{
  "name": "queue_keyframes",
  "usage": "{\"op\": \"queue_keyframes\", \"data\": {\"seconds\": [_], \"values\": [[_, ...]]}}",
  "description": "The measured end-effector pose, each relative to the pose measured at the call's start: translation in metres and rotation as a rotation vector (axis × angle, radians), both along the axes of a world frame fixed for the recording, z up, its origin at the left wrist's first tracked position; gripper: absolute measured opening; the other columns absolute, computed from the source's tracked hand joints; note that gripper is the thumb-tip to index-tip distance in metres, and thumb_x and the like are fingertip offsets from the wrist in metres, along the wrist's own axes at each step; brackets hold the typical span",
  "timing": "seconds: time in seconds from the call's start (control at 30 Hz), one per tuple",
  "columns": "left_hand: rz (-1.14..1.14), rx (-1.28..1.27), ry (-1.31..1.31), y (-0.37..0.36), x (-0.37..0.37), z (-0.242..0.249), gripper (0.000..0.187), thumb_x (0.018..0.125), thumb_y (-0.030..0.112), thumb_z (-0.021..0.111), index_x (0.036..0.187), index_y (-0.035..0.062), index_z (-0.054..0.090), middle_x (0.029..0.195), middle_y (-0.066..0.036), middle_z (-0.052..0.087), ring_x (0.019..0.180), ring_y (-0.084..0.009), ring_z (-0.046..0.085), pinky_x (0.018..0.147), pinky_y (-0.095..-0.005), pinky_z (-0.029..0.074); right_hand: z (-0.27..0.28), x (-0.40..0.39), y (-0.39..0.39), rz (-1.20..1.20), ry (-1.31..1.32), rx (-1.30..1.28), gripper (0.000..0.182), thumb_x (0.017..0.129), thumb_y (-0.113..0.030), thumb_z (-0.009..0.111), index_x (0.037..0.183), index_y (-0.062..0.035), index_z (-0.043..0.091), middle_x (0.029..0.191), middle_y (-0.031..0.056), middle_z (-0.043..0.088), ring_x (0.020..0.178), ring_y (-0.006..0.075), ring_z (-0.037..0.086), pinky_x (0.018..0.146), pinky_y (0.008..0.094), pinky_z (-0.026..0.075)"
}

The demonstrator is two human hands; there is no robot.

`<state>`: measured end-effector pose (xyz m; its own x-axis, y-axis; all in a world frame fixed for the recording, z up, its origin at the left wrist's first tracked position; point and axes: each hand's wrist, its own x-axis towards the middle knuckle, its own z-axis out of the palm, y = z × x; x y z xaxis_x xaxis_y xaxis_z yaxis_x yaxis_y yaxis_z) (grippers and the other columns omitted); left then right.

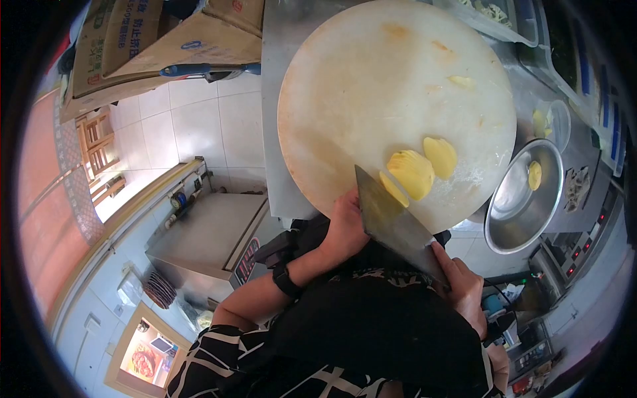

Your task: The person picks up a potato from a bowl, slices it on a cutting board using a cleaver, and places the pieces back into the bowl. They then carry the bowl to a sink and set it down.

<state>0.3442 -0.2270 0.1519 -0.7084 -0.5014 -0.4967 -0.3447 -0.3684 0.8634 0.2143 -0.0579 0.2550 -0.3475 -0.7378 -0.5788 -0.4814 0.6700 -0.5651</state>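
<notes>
A large round cutting board (371, 93) lies on a metal counter. Near its lower edge are a cut yellow potato (411, 174), some overlapping slices (440, 158) to its right and a single slice (394, 189) beside the blade. My right hand (464, 292) is closed round the grip of a broad cleaver (398, 229), whose blade slants up and left over the board's edge. At the blade's left side is my left hand (347, 225), its fingers bent and partly hidden behind the blade; what they hold, if anything, is hidden.
A steel bowl (507, 222) with a yellow piece inside stands right of the board. Behind it is a clear tub (561, 126). Plastic containers (524, 26) line the upper right. Cardboard boxes (225, 33) are at the upper left, with a metal appliance (206, 229) below.
</notes>
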Motion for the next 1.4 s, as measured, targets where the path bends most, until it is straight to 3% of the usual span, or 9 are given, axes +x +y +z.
{"op": "queue_keyframes", "data": {"seconds": [0.43,0.5,0.57,0.67,1.0,1.17,1.23,1.33,1.4], "values": [[0.045,0.041,0.082,0.001,-0.002,-0.001,0.023,0.077,-0.002,0.066,0.098,-0.0027,0.058,0.091,-0.005,0.065,0.082,-0.0085,0.058,0.072,-0.0247,0.049,0.001,-0.004,0.004,0.031,-0.01,0.021,0.075,0.054,0.012,0.064,0.126,-0.0056,0.05,0.071,0.0148,0.055,0.063,0.0298,0.059,0.06,0.0335,0.048],[-0.02,-0.105,0.089,0.0,-0.003,0.002,0.022,0.077,-0.002,0.065,0.098,-0.0026,0.057,0.091,-0.005,0.065,0.082,-0.0085,0.059,0.073,-0.0246,0.049,0.001,-0.004,0.003,0.031,-0.005,0.017,0.075,0.055,0.012,0.064,0.126,-0.0056,0.05,0.071,0.0149,0.055,0.063,0.0295,0.059,0.06,0.0335,0.048],[-0.009,-0.087,0.105,0.001,-0.002,-0.002,0.022,0.077,-0.003,0.065,0.098,-0.0025,0.057,0.092,-0.005,0.065,0.082,-0.0086,0.059,0.073,-0.0246,0.049,-0.001,-0.003,0.005,0.032,-0.003,0.016,0.075,0.055,0.012,0.065,0.126,-0.0056,0.05,0.072,0.0151,0.055,0.063,0.0291,0.059,0.059,0.0335,0.048],[-0.012,-0.079,0.088,0.001,-0.002,0.0,0.023,0.077,-0.004,0.065,0.099,-0.0023,0.057,0.093,-0.005,0.064,0.083,-0.0089,0.059,0.074,-0.0248,0.049,-0.006,-0.004,0.009,0.049,0.05,-0.044,0.083,0.051,0.005,0.069,0.129,-0.0122,0.049,0.067,0.0085,0.05,0.055,0.0236,0.055,0.05,0.0333,0.047],[-0.013,0.046,0.035,0.001,-0.003,-0.002,0.026,0.075,-0.007,0.064,0.099,-0.0019,0.057,0.093,-0.005,0.064,0.085,-0.0095,0.06,0.076,-0.0251,0.049,-0.003,-0.009,-0.001,0.051,-0.02,0.001,0.081,0.055,0.003,0.069,0.13,-0.0117,0.046,0.071,0.0109,0.053,0.06,0.0268,0.058,0.052,0.0356,0.047],[-0.051,-0.034,-0.043,0.0,-0.003,0.001,0.027,0.074,-0.007,0.064,0.099,-0.0022,0.057,0.093,-0.006,0.065,0.084,-0.0104,0.06,0.076,-0.0251,0.049,-0.004,-0.012,-0.01,0.063,-0.02,0.016,0.078,0.058,0.001,0.069,0.13,-0.0113,0.045,0.071,0.0116,0.054,0.061,0.0281,0.058,0.053,0.0363,0.048],[-0.058,-0.065,-0.024,0.001,-0.003,-0.001,0.027,0.073,-0.007,0.064,0.099,-0.0023,0.057,0.093,-0.006,0.065,0.084,-0.0108,0.06,0.075,-0.0252,0.049,0.004,-0.015,-0.017,0.027,-0.109,0.144,0.067,0.062,0.01,0.064,0.125,-0.0056,0.049,0.079,0.0185,0.06,0.071,0.033,0.062,0.063,0.0366,0.049],[-0.041,-0.05,0.007,0.003,-0.002,0.0,0.026,0.075,-0.006,0.064,0.099,-0.002,0.056,0.092,-0.007,0.065,0.084,-0.011,0.06,0.075,-0.0251,0.05,-0.005,-0.013,-0.013,0.088,-0.025,0.069,0.075,0.061,-0.002,0.069,0.131,-0.0119,0.044,0.071,0.0121,0.055,0.062,0.0299,0.059,0.056,0.0387,0.049],[0.026,0.06,-0.022,0.001,-0.005,0.003,0.023,0.078,-0.005,0.062,0.1,-0.0018,0.056,0.09,-0.007,0.065,0.083,-0.0108,0.061,0.074,-0.0249,0.05,-0.015,-0.013,-0.022,0.062,-0.024,0.063,0.074,0.062,-0.002,0.068,0.131,-0.0118,0.043,0.072,0.0125,0.056,0.063,0.0303,0.059,0.057,0.0395,0.049]]}}
